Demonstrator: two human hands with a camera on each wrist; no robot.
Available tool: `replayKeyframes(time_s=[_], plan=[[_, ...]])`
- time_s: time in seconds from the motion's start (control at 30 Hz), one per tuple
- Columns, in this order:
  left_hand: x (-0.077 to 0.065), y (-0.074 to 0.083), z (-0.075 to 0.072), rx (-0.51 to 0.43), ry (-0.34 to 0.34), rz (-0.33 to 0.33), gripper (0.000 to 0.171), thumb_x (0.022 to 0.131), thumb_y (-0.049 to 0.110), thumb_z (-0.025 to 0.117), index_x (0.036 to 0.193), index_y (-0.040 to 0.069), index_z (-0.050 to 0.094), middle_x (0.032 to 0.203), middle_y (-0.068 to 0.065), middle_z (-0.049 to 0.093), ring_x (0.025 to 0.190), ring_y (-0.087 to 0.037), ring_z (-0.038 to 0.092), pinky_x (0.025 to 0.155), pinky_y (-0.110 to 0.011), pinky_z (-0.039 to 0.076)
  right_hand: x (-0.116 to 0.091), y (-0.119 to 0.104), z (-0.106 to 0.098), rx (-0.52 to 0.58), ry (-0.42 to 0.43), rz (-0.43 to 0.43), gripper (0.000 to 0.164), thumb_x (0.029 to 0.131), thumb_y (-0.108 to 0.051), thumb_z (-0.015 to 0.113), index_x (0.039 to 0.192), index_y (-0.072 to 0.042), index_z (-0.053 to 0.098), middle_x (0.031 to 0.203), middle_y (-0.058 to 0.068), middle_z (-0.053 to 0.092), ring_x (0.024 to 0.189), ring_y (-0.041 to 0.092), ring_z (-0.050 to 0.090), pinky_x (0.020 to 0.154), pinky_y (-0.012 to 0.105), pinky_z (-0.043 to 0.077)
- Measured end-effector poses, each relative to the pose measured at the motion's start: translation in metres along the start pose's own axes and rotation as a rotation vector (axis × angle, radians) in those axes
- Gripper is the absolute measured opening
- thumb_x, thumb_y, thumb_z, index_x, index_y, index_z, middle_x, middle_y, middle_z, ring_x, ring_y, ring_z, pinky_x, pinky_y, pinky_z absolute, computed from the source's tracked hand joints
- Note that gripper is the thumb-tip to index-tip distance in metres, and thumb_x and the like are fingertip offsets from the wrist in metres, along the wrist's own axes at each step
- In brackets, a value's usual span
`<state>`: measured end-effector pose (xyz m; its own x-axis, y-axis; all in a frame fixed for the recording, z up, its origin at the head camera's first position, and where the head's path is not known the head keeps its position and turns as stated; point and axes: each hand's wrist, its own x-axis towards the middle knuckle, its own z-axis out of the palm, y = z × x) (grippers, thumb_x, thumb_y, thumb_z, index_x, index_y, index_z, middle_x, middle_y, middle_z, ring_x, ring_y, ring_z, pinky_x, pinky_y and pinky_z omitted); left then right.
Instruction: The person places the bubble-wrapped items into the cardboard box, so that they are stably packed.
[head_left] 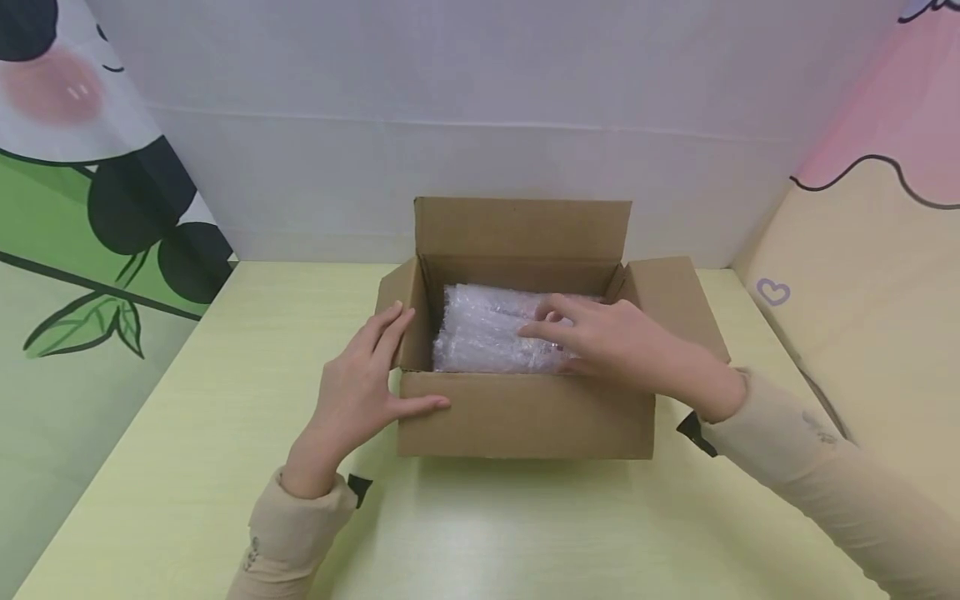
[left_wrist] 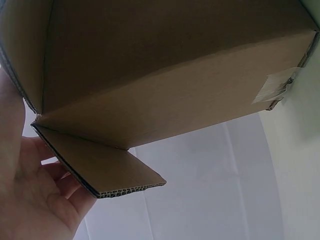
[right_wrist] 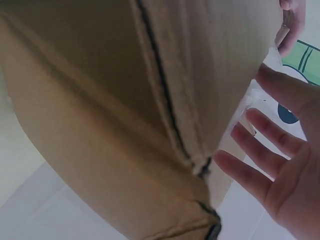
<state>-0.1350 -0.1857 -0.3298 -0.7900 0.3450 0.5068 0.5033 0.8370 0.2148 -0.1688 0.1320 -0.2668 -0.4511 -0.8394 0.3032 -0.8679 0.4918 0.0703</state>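
Observation:
An open cardboard box (head_left: 525, 417) stands on the table, its flaps folded outward. Clear bubble wrap (head_left: 483, 333) fills much of the inside; whether it encloses anything cannot be seen. At the box's front left corner rests my left hand (head_left: 352, 392), fingers on the left flap (left_wrist: 100, 160) and thumb along the front flap. My right hand (head_left: 626, 337) reaches over the right part of the opening, just above the bubble wrap. Its thumb and fingers (right_wrist: 260, 155) are spread apart in the right wrist view, and nothing shows between them.
The pale yellow table (head_left: 225, 400) extends on both sides of the box. A white cloth (head_left: 480, 167) hangs behind it, and printed cloths with cartoon shapes flank the table. Clear tape (left_wrist: 275, 87) sticks to the box's side near the bottom.

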Motion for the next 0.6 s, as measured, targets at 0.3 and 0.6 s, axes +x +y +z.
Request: replayKeyframes(time_s=[0.3, 0.6], plan=[[0.004, -0.001, -0.004, 0.025, -0.043, -0.002, 0.112, 0.061, 0.076, 0.071, 0.143, 0.005, 0.044, 0.144, -0.016, 0.048, 0.125, -0.033, 0.054, 0.05, -0.035, 0.05, -0.005, 0.0, -0.009, -0.01, -0.045, 0.025, 0.054, 0.08, -0.015, 0.078, 0.13, -0.024, 0.059, 0.125, -0.003, 0.062, 0.102, 0.012, 0.067, 0.043, 0.02, 0.034], [0.014, -0.002, -0.015, 0.081, -0.124, 0.027, 0.11, 0.067, 0.081, 0.061, 0.144, 0.004, 0.043, 0.145, -0.018, 0.046, 0.125, -0.034, 0.054, 0.057, -0.043, 0.055, -0.035, 0.031, -0.04, 0.008, 0.039, 0.183, 0.059, 0.079, -0.012, 0.076, 0.134, -0.017, 0.054, 0.121, 0.003, 0.062, 0.068, 0.011, 0.059, 0.044, 0.023, 0.037]])
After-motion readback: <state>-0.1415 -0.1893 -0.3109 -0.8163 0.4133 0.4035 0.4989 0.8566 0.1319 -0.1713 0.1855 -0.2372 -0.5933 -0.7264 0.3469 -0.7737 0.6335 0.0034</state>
